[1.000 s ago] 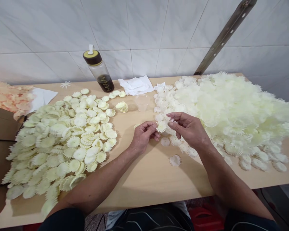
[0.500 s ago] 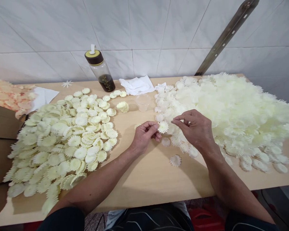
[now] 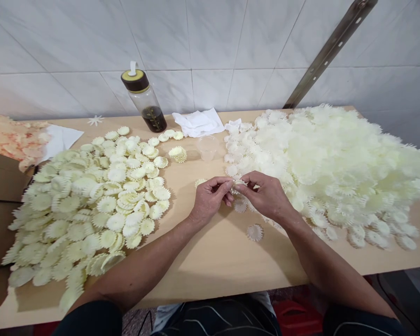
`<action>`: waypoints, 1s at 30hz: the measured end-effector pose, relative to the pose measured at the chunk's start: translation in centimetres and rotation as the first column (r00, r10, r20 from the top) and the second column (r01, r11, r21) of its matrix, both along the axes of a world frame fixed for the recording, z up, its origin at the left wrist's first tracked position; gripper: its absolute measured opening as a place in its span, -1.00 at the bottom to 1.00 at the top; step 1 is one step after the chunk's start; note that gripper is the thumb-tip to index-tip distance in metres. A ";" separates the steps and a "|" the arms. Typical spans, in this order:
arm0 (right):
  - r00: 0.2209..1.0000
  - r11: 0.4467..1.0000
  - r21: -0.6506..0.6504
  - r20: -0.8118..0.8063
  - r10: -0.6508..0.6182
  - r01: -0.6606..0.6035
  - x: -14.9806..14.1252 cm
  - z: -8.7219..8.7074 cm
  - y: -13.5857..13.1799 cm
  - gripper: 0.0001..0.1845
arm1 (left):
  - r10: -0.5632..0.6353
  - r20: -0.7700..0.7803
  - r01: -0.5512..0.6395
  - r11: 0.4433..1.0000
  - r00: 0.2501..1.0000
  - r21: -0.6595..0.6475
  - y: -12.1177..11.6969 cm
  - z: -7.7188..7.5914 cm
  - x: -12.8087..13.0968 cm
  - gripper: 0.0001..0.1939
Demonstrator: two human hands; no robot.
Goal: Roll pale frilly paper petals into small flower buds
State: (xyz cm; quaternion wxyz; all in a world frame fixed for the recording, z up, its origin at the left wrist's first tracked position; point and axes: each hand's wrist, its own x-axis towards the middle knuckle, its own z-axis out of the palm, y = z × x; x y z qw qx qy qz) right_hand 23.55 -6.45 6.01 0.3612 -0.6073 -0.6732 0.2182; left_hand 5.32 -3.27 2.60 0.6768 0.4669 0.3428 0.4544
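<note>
My left hand (image 3: pixel 210 198) and my right hand (image 3: pixel 264 193) meet above the middle of the wooden table (image 3: pixel 217 261), fingers pinched from both sides on one small cream serrated flower piece (image 3: pixel 237 185). Most of that piece is hidden by my fingertips. A large fluffy heap of white flower pieces (image 3: pixel 329 158) lies just right of my right hand. A spread of flatter cream flower pieces (image 3: pixel 98 200) covers the table left of my left hand. Two single pieces (image 3: pixel 254 232) lie loose below my hands.
A clear bottle with dark liquid and a dark cap (image 3: pixel 144 100) stands at the back by the tiled wall. Beside it lie a white cloth (image 3: pixel 198 122) and a small clear cup (image 3: pixel 207 147). Pinkish pieces (image 3: pixel 14 137) rest over a cardboard box (image 3: pixel 2 177) at far left.
My right hand has come down and left to join my left hand on the flower piece, which was earlier held by the left hand alone with its face showing.
</note>
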 end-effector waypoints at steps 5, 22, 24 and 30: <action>0.998 0.998 0.048 0.034 0.044 -0.045 -0.1 0.5 0.0 -0.75 | -0.015 0.039 0.016 0.999 0.999 -0.028 0.0 0.0 0.0 -0.55; 0.968 0.986 -0.017 0.189 0.167 -0.167 -0.6 0.6 -0.1 -0.64 | -0.036 0.007 0.036 0.999 0.999 0.001 -0.1 0.2 0.0 -0.55; 0.964 0.982 -0.014 0.189 0.186 -0.187 -0.6 0.5 -0.1 -0.65 | -0.041 0.014 0.041 0.999 0.999 -0.012 -0.1 0.2 -0.1 -0.56; 0.980 0.988 0.073 0.152 0.125 -0.138 -0.8 0.3 -0.1 -0.68 | -0.064 0.053 0.068 0.996 0.997 -0.059 0.0 0.1 -0.2 -0.61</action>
